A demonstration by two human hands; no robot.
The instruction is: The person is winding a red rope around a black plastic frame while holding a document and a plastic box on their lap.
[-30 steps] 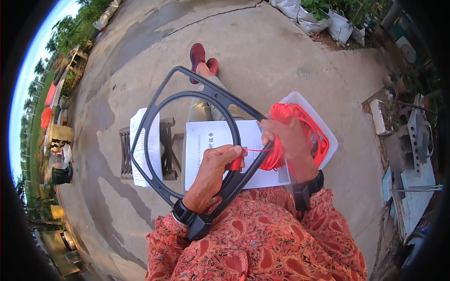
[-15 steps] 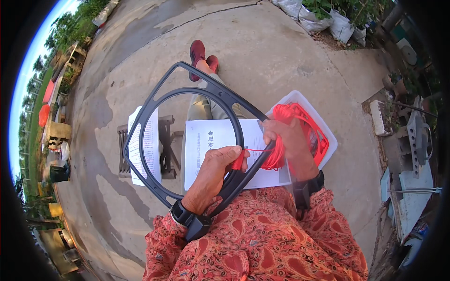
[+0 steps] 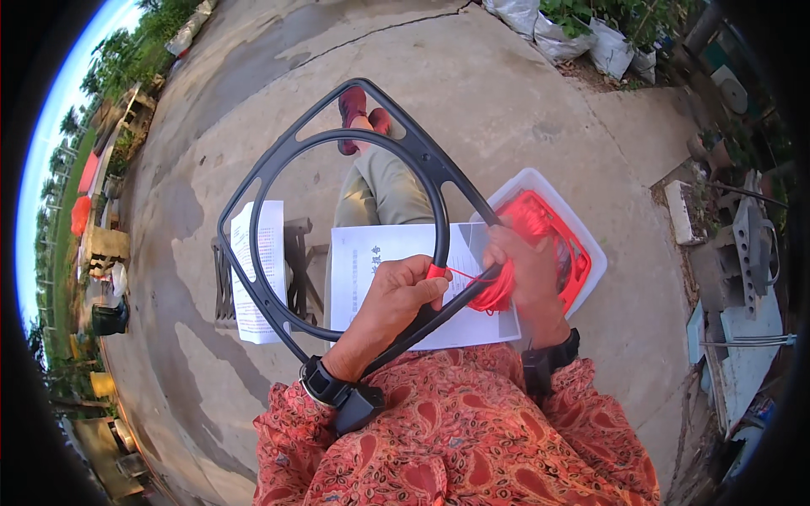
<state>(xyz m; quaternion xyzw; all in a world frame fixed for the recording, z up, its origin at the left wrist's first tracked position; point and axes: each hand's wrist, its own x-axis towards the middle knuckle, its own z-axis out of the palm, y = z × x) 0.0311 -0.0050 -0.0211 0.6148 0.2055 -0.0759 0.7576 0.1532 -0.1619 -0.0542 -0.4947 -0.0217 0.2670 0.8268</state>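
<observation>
A black plastic frame (image 3: pixel 431 160), a rounded triangle around a circular ring, is held tilted above my lap. My left hand (image 3: pixel 390 295) is closed on the ring's right side, thumb and fingers pinching beside a short red wrapping (image 3: pixel 435 271). From there a thin strand runs to a bundle of red cord (image 3: pixel 493 293). My right hand (image 3: pixel 525 263), slightly blurred, is closed around that bundle at the frame's right edge. Its palm side is hidden. Printed white sheets (image 3: pixel 353 308) lie on my lap beneath the frame.
On the right stands a white plastic tub (image 3: pixel 593 274) with red cord and a red plastic frame (image 3: pixel 580 268) inside. A printed paper (image 3: pixel 263 278) rests on a dark slatted stool (image 3: pixel 299 274) at left. White sacks (image 3: pixel 612 49) and plants line the far right.
The black frame has swung up and away from me, its top corner now over my shoes. My left hand has shifted slightly, its fingers now beside the red wrapping.
</observation>
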